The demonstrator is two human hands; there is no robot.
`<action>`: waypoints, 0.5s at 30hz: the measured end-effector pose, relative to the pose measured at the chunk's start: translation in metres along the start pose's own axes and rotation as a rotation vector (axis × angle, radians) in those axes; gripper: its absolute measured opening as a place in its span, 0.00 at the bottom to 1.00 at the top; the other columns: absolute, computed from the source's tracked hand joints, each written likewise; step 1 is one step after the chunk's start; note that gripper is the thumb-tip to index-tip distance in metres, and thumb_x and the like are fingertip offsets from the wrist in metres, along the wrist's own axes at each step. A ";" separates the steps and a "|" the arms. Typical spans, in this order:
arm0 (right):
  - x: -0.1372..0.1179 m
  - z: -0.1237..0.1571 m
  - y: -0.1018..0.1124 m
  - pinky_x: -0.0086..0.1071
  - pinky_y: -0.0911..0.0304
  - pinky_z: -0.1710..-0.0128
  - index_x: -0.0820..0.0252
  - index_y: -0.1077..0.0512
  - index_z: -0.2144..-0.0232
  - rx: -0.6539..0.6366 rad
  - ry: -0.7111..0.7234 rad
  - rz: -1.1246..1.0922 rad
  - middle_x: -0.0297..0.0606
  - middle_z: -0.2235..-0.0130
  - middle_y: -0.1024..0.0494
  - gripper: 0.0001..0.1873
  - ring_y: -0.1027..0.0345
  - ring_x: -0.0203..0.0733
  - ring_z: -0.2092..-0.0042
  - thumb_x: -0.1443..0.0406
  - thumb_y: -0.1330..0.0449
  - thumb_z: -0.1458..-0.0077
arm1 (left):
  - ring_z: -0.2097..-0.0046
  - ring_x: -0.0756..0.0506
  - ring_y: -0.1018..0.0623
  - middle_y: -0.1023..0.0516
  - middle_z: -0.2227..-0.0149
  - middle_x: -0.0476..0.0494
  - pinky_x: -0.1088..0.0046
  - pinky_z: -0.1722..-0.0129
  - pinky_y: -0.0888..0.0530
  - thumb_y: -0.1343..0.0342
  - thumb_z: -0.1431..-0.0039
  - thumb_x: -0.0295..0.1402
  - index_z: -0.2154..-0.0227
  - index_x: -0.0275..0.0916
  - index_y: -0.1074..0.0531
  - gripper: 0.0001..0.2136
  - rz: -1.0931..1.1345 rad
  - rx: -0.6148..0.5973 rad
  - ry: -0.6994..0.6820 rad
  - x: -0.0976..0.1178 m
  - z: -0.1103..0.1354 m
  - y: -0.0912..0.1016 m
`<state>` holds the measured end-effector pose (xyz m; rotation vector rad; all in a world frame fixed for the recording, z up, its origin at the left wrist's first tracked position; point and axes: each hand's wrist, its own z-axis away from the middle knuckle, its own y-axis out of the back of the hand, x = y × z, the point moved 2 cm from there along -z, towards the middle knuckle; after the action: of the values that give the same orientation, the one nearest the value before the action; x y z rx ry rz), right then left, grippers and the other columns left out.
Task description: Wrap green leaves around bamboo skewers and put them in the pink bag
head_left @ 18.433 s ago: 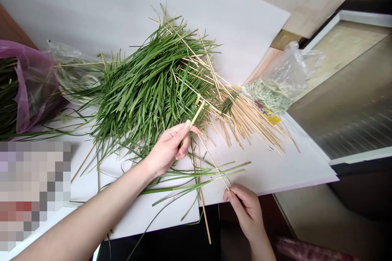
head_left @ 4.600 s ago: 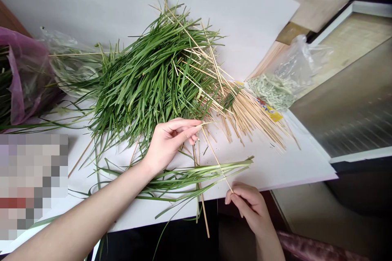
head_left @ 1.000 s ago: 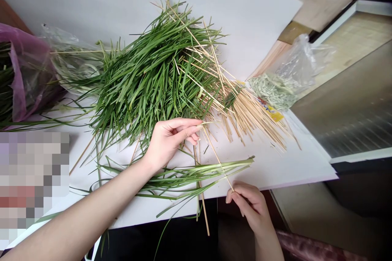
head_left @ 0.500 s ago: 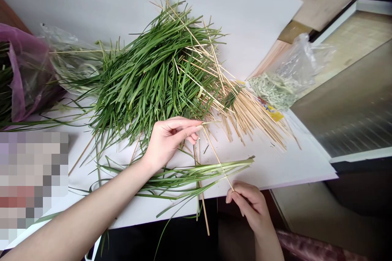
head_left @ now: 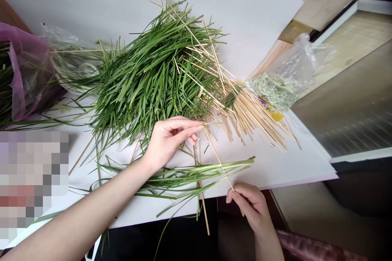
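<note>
My left hand [head_left: 176, 136] is closed in a pinch on a thin pale strand [head_left: 212, 123], which sticks out to the right of its fingertips. Against that strand rests the upper end of a bamboo skewer [head_left: 218, 158]; whether it pierces the strand is too small to tell. The skewer's lower end is gripped between thumb and fingers of my right hand [head_left: 249, 202]. Beneath the skewer lies a small bunch of garlic chives [head_left: 183, 177], stalks pointing right. Another skewer [head_left: 203, 208] juts past the table's front edge.
A large heap of chives [head_left: 147, 77] covers the middle of the white table [head_left: 294, 163]. Many skewers [head_left: 254, 110] lie to its right, beside a clear bag of pale green strips [head_left: 275, 87]. At left stand a purple mesh bag [head_left: 27, 81] and a clear bag [head_left: 76, 63].
Both hands and the skewer keep nearly the same position. The left fingertips have shifted very slightly to the right.
</note>
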<state>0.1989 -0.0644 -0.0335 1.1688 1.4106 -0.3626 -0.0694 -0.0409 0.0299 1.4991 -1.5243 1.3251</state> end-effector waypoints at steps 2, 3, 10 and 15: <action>0.000 0.000 0.000 0.34 0.47 0.74 0.56 0.26 0.75 -0.001 0.001 0.002 0.31 0.83 0.36 0.21 0.39 0.44 0.77 0.59 0.46 0.29 | 0.74 0.50 0.21 0.19 0.69 0.43 0.74 0.72 0.19 0.31 0.47 0.32 0.67 0.37 0.15 0.05 -0.013 -0.015 -0.011 0.000 0.000 0.000; 0.000 0.001 0.000 0.35 0.47 0.74 0.56 0.26 0.75 -0.002 0.002 0.001 0.31 0.83 0.36 0.21 0.39 0.44 0.77 0.59 0.46 0.29 | 0.74 0.50 0.21 0.19 0.70 0.44 0.74 0.72 0.20 0.32 0.46 0.32 0.67 0.37 0.15 0.05 -0.022 -0.022 -0.014 0.000 0.000 0.001; 0.001 0.001 0.000 0.34 0.48 0.73 0.55 0.26 0.73 -0.013 0.010 -0.035 0.30 0.83 0.38 0.19 0.40 0.43 0.76 0.62 0.46 0.29 | 0.74 0.50 0.21 0.20 0.69 0.44 0.73 0.72 0.21 0.32 0.45 0.32 0.63 0.37 0.16 0.07 -0.023 -0.050 -0.022 -0.003 0.001 0.002; 0.000 0.001 0.000 0.34 0.49 0.73 0.55 0.26 0.73 -0.012 0.018 -0.052 0.29 0.82 0.39 0.18 0.41 0.43 0.76 0.64 0.46 0.29 | 0.74 0.51 0.22 0.19 0.73 0.45 0.75 0.72 0.22 0.32 0.45 0.32 0.63 0.37 0.17 0.08 0.054 -0.060 0.053 -0.004 0.000 0.001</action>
<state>0.1995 -0.0651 -0.0341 1.1298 1.4585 -0.3806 -0.0698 -0.0399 0.0262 1.3846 -1.5664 1.3274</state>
